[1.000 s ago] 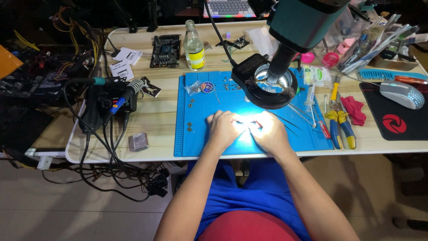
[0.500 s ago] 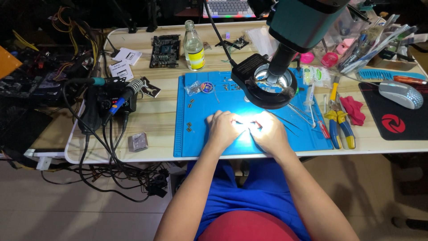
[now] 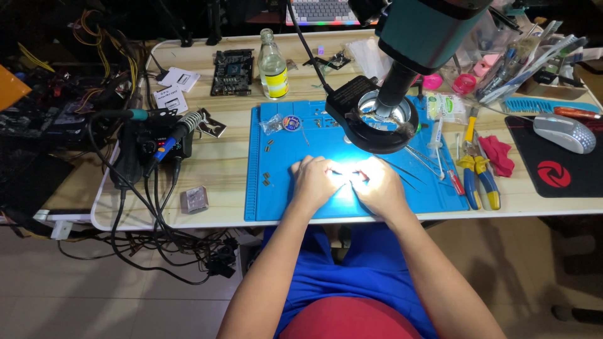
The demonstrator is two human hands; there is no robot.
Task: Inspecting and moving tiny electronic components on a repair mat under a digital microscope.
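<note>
L hand [image 3: 316, 181] & R hand [image 3: 379, 184] close together on blue silicone work mat [image 3: 270, 188], under black ring light [image 3: 377, 119]. Fingertips pinch tiny part; glare hides grip, can't tell. Step: fine handling. Next calls for steady fingers.

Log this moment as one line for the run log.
left hand: on blue mat | right hand: on mat, fingertips meeting left | held item: too glare-washed to tell | above: ring light

hands [image 3: 348, 182] barely shifted, no visible change
</note>
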